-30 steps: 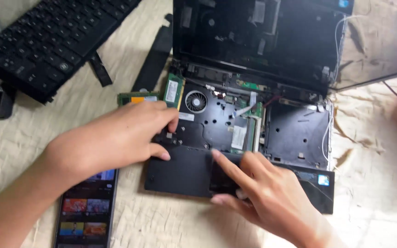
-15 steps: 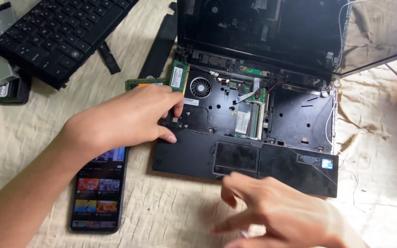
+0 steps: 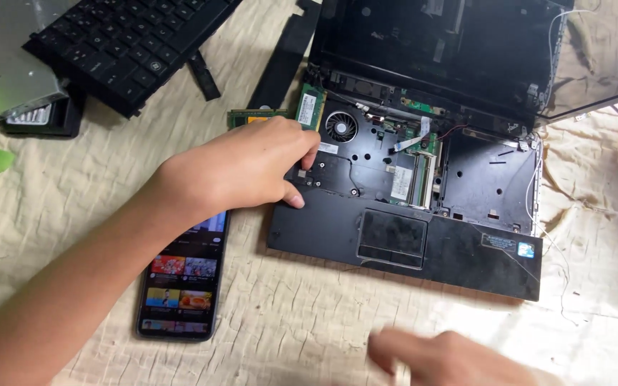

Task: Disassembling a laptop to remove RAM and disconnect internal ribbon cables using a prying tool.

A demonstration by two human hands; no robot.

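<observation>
Here the left hand (image 3: 241,168) is lying palm down across the left edge of the opened black laptop base (image 3: 402,214), whose keyboard has been taken out so that the round cooling fan (image 3: 340,127), the green circuit boards and the thin cables are showing. Its fingers (image 3: 302,154) are curling loosely over the exposed frame beside the fan and its thumb is pressing on the upper left corner of the black palm rest; the grip is neither spread wide nor pinching anything, just resting on the chassis. The right hand (image 3: 452,357) is hovering blurred at the bottom edge of the view, well apart from the laptop, over the cream wrinkled cloth (image 3: 59,193) that is covering the surface; its fingers are pointing left, and whether they are spread or pressed together I cannot tell through the blur. The laptop is sitting in the middle of the cloth with its dark screen lid (image 3: 430,50) tilting back behind it. A black detached keyboard (image 3: 126,43) is lying at the upper left, a narrow black plastic strip (image 3: 284,57) is lying beside the lid, and a smartphone with a lit colourful screen (image 3: 184,282) is lying under the left forearm, just beside the laptop's front left corner.
</observation>
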